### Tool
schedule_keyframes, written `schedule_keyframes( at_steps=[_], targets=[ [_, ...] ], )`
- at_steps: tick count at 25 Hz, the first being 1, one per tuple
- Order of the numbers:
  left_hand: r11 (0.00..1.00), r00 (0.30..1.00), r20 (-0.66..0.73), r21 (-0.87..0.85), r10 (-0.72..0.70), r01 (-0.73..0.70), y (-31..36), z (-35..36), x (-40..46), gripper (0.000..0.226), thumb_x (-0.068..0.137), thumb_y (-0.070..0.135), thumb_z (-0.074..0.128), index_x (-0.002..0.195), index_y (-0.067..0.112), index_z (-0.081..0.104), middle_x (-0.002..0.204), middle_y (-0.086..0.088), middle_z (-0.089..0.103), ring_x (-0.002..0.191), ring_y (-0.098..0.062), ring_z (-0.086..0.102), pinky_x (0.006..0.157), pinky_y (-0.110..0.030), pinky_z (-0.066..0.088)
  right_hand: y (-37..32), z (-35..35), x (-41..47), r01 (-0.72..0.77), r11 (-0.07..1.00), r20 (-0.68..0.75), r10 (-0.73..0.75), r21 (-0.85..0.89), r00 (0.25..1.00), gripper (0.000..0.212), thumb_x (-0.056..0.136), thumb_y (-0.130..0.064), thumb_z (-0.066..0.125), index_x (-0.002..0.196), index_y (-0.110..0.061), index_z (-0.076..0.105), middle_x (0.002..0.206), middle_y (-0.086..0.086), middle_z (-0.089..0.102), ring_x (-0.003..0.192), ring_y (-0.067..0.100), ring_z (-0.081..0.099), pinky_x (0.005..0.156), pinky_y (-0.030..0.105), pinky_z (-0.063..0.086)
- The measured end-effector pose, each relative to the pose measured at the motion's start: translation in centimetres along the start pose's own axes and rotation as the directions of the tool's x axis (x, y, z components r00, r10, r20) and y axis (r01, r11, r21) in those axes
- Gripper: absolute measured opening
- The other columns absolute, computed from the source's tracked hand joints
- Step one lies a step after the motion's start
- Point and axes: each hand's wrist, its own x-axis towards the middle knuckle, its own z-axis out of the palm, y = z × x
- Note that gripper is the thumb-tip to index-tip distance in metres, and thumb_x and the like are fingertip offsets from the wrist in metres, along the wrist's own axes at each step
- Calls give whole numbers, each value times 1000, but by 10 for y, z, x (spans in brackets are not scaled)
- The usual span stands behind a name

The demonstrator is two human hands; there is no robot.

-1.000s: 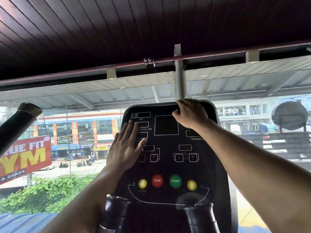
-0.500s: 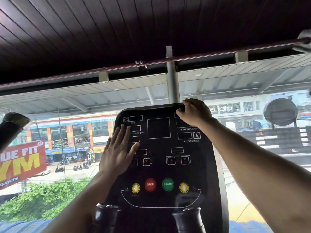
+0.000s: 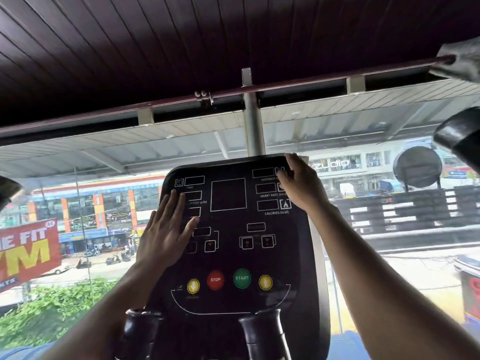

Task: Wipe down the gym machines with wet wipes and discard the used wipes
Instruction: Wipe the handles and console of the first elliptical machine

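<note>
The console [image 3: 233,229] is pressed at its left edge by the flat, spread left hand [image 3: 166,229], which holds nothing. The right hand [image 3: 301,188] is curled at the top right corner; a wipe cannot be made out there, so what it holds cannot be told. The START [image 3: 242,278] and STOP [image 3: 215,279] buttons lie near the bottom edge, and could be pressed by mistake if wiping is carried down firmly. Moisture could be driven into the button seams.

Wipe unseen under right hand [image 3: 302,185]
</note>
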Motion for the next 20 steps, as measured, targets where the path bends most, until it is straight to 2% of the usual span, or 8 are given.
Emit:
schedule_keyframes(
  at_steps=[3, 6, 8, 10, 12, 14, 16, 20],
  targets=[
    [1000, 1000, 2, -15, 6, -6, -1, 1, 1, 86, 95, 82, 6, 166, 33, 2, 173, 12, -8, 158, -5, -10, 130, -40, 11, 9, 3, -16, 33, 997, 13, -34, 68, 999, 71, 96, -42, 45, 160, -17, 28, 167, 1, 27, 154, 17, 25, 124, 36, 26],
    [1000, 1000, 3, -10, 0, 0, -1, 0, 1, 87, 94, 83, 5, 166, 33, 2, 173, 12, -7, 158, -6, -9, 130, -40, 10, 3, -9, 1, -62, 976, 56, 51, 211, 997, 75, 88, -46, 35, 157, -19, 36, 164, 2, 35, 150, 19, 34, 120, 34, 27],
    [1000, 1000, 3, -8, -5, 5, 0, 0, -1, 87, 95, 82, 5, 166, 32, 3, 173, 11, -6, 158, -6, -10, 130, -39, 10, 1, -12, -4, -61, 968, 57, 48, 243, 997, 72, 89, -43, 35, 158, -21, 36, 163, 1, 36, 149, 16, 34, 116, 33, 28],
    [1000, 1000, 3, -3, -9, 9, 1, -1, -1, 86, 96, 80, 7, 166, 31, 4, 173, 11, -6, 158, -6, -9, 129, -38, 9, 7, -6, -29, -49, 975, 49, 40, 218, 998, 70, 93, -41, 37, 161, -26, 28, 166, -4, 28, 149, 8, 29, 115, 32, 30],
    [1000, 1000, -1, 12, -1, 1, 1, -1, 0, 86, 97, 79, 6, 167, 30, 4, 173, 10, -6, 159, -8, -9, 130, -41, 8, 13, 2, -58, -34, 990, 34, 29, 140, 999, 80, 91, -47, 39, 164, -24, 14, 170, -6, 14, 154, 6, 15, 124, 32, 21],
    [1000, 1000, -3, 23, 12, -12, 0, 0, 0, 86, 97, 79, 5, 167, 28, 4, 173, 8, -5, 159, -9, -9, 131, -43, 6, 17, 9, -67, -13, 997, 41, 10, 80, 999, 85, 94, -51, 43, 164, -22, 5, 170, -8, 2, 155, 4, 3, 125, 27, 10],
    [1000, 1000, -13, 10, 16, -16, 0, 1, -1, 88, 96, 80, 4, 167, 28, 5, 173, 6, -3, 159, -10, -7, 131, -43, 5, 15, 10, -55, -1, 1000, 51, 0, 31, 999, 87, 99, -51, 49, 164, -20, 0, 170, -9, -4, 155, 4, -2, 124, 25, 7],
    [1000, 1000, -15, -19, 8, -8, 1, 0, -1, 90, 95, 81, 3, 167, 27, 7, 173, 5, -1, 160, -12, -4, 130, -43, 8, 8, 7, -38, -3, 1000, 58, 3, -5, 998, 89, 100, -55, 49, 164, -17, 0, 171, -4, -5, 156, 7, -3, 127, 30, 9]
  ],
)
